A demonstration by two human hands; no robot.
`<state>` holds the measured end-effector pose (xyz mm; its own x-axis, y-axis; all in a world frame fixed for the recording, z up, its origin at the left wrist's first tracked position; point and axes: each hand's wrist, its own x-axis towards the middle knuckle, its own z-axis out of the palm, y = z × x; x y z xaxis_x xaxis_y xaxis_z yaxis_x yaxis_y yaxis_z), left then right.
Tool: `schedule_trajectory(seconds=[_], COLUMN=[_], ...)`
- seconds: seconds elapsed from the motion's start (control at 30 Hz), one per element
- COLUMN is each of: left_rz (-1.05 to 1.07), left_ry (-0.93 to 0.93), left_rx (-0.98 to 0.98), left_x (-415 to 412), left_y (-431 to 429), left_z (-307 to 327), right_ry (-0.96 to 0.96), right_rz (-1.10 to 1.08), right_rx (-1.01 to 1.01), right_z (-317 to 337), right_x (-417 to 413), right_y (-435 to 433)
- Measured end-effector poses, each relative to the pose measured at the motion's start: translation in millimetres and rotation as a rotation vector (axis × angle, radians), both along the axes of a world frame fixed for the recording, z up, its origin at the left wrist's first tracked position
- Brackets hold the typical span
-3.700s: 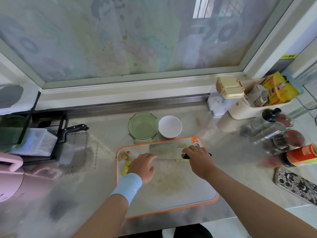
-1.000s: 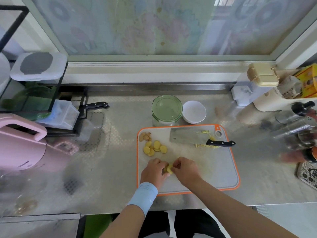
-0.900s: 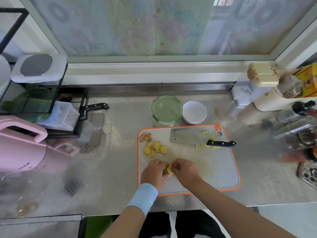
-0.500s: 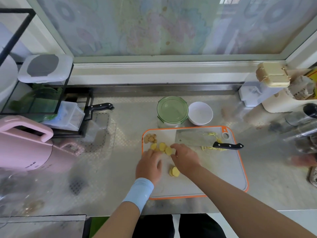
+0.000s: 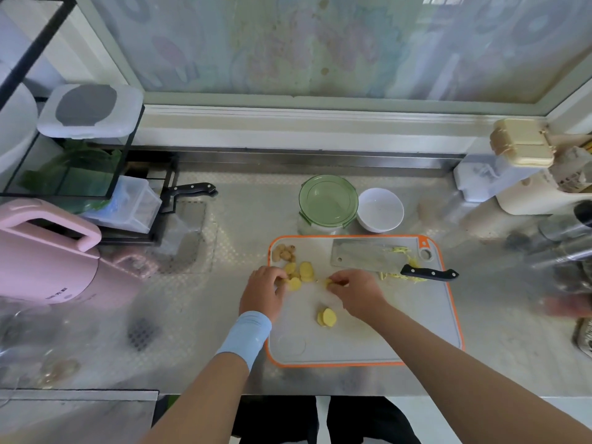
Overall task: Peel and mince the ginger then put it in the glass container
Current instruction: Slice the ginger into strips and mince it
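Nearest, a stack of ginger slices (image 5: 326, 317) lies flat mid-frame on the cutting board (image 5: 368, 347). Above it the right hand (image 5: 355, 291) pinches one slice, and the left hand (image 5: 262, 291) curls at the loose slices (image 5: 302, 270), grip unclear. These are round coins with no long axis. Peeling looks done and mincing barely begun, with only a few shreds (image 5: 397, 276) by the cleaver (image 5: 362, 258). The lidded glass container (image 5: 328, 201) stands beyond.

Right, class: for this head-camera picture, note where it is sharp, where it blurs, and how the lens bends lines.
Head view: the cutting board, ginger slices and cleaver at centre are sharp; the pink appliance at left and bottles at right smear; the window frame bows slightly, wide-angle; the light is soft, no hard shadows.
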<state>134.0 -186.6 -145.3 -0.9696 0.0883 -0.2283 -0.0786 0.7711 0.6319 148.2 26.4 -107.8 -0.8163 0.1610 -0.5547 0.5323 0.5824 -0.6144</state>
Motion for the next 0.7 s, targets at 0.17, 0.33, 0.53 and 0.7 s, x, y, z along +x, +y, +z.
schedule_trajectory(seconds=[0.17,0.33,0.53,0.7], left_rz=[0.119,0.250,0.247,0.342], left_ry=[-0.002,-0.036,-0.163,-0.253], left_rx=[0.132,0.279,0.342,0.433], left_x=[17.6,31.9,44.1,46.9], left_y=[0.7,13.9,33.1,40.0], left_z=[2.9,8.1,10.6,14.4], right_ry=[-0.130,-0.148,-0.110,-0.107], right_rz=[0.006,-0.026,-0.046,-0.009], right_rx=[-0.107,-0.106,-0.063,0.113], right_z=[0.3,-6.7,-12.2,-13.5], right_x=[28.0,41.8,47.5,49.6], right_y=[24.1,22.8,13.9,3.4])
